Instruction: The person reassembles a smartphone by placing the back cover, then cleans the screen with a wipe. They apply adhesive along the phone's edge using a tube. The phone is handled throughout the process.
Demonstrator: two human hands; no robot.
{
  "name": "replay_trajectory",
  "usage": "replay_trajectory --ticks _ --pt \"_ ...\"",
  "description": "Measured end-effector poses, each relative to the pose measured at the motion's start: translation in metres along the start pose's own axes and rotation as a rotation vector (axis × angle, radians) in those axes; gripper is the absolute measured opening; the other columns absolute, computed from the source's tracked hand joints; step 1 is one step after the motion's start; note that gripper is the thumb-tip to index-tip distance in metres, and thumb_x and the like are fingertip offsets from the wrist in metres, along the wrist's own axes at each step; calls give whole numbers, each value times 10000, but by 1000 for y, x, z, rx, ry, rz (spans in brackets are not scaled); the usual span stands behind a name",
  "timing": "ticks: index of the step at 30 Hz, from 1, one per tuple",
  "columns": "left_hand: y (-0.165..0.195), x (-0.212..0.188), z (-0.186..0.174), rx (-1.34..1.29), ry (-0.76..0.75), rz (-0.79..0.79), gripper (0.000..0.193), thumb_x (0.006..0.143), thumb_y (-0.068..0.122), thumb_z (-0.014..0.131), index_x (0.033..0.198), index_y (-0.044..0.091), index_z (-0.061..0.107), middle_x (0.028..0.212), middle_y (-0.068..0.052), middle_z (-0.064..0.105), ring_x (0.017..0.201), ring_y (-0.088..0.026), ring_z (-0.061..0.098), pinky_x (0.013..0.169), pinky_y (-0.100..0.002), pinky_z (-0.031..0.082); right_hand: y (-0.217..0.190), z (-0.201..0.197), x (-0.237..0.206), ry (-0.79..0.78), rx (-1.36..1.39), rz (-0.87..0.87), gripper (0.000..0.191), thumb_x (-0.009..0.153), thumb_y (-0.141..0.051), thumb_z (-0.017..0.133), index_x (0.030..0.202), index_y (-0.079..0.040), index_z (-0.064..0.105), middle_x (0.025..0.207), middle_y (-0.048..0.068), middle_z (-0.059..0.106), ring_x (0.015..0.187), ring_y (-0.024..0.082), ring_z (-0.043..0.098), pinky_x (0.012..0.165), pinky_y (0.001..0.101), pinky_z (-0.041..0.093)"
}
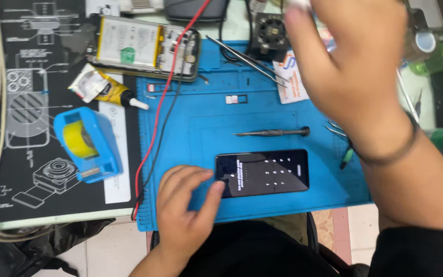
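Phone (262,173) flat on blue mat (201,123), left hand (183,213) touching its end, right hand (355,66) raised

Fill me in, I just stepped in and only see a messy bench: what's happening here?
A person sits at a blue work mat doing phone repair work. The left hand rests at the end of a dark phone whose screen shows a keypad. The right hand is raised and blurred over the mat's far side; whether it holds anything is unclear. A screwdriver and tweezers lie on the mat, and an opened phone sits behind.
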State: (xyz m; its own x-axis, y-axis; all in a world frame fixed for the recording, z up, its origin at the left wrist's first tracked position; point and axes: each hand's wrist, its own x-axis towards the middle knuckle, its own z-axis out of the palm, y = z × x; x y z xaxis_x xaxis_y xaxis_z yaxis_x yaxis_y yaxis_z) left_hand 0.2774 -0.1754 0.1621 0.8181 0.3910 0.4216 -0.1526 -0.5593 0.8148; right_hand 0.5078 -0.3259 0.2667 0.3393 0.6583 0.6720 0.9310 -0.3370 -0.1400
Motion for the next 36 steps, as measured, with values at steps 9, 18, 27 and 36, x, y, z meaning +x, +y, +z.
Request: replay_trajectory --ticks 9,18,27,36 --pt "46 -3 46 141 -684 430 657 846 436 759 1365 64 607 1419 -265 502 1347 -467 433 1184 -608 306 -66 -72 -149 -79 58 832 267 967 -20 696 1230 -42 729 1040 91 681 838 136 621 735 252 469" --pt "50 8 70 463 -821 375 775 768 482 750 1404 84 557 1456 -246 480 1313 -465 436 1149 -573 301 -89 -59 -221 -44 10 956 277 928 -47 757 1206 -54 751 984 77 691 765 126 622 672 241 466" --pt "49 8 71 437 -826 364 843 688 428 821 1413 96 548 1446 -234 474 1291 -470 446 1130 -587 331 -109 -23 -223 -76 -95 794 298 818 -82 816 1111 -80 765 959 51 717 861 242 648 768 363 500" --pt "49 4 79 445 -831 336 903 657 461 833 1419 76 539 1451 -261 437 1290 -506 430 1127 -636 319 -101 -11 -208 -108 -63 819 300 852 -71 779 1149 -35 753 955 78 690 841 254 635 739 356 500"
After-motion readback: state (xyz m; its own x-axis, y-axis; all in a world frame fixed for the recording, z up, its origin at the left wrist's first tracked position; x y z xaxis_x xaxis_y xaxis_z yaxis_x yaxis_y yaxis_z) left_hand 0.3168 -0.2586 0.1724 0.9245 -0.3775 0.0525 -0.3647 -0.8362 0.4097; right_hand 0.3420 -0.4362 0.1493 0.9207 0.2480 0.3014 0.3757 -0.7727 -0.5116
